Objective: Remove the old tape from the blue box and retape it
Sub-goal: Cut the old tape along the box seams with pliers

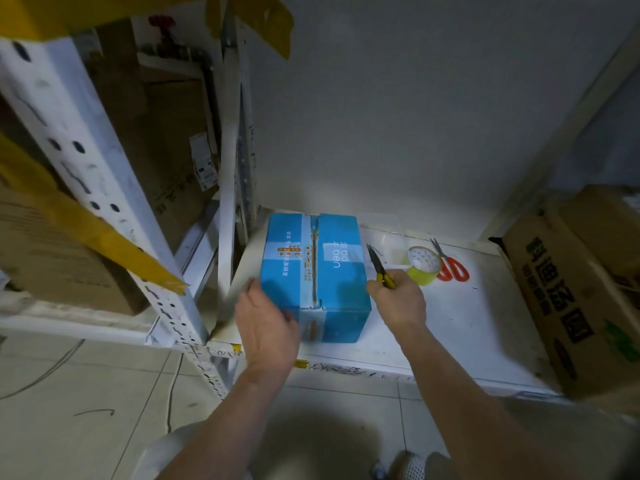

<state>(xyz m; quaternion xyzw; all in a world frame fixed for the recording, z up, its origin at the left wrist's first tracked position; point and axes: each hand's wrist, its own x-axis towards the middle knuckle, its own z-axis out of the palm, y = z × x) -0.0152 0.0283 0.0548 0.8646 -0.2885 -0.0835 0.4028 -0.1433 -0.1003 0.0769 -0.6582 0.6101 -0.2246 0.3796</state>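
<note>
While the blue box [316,271] sits on the low white shelf [460,327], both bare hands are close to it, 1 on each side. The box is near the left end of the shelf, close to the back wall, with its flaps closed on top. A strip of old clear tape [313,268] runs down the middle seam and over the front face. The left hand [268,323] is at the box's near left corner. Its fingers curl loosely against the left side of the box and the thumb lies by the front edge, touching the cardboard, so the box is right under and beside those fingers. The right hand [398,303] is just beside the box's right side, not on it. Its fingers are wrapped tight around a small yellow and black cutter [381,268], and the dark tip points up and back, along the box's right edge. To the right of that hand stands a roll of tape [424,265] with a yellow-green rim, and a pair of red scissors [450,266] lies just beside the roll. A big brown carton [571,289] with dark printed letters rests at the right end of the shelf.
</note>
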